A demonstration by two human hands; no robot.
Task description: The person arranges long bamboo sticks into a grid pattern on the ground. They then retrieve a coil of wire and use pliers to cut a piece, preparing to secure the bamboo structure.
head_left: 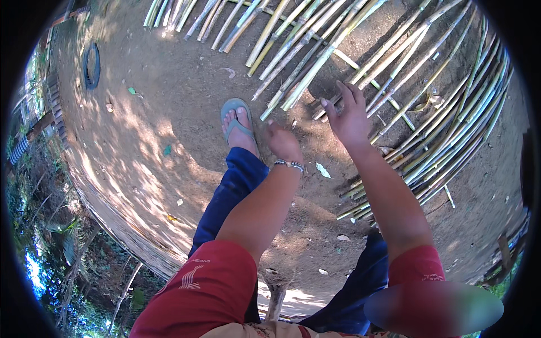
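My right hand (347,115) hangs with fingers spread just above a fan of long bamboo poles (315,48) lying on the dirt ground (158,112). It holds nothing. My left hand (283,142) is loosely curled, a metal bracelet (289,164) on its wrist, and it hovers empty over the bare earth next to my left foot in a green sandal (235,115). The nearest pole ends lie just beyond both hands. My blue trouser legs and red sleeves fill the lower middle.
More bamboo poles (451,135) are stacked in a curved bundle on the right. A dark tyre (91,66) lies at the far left. A low edge and green vegetation (67,248) drop away at lower left. Scattered dry leaves dot the ground.
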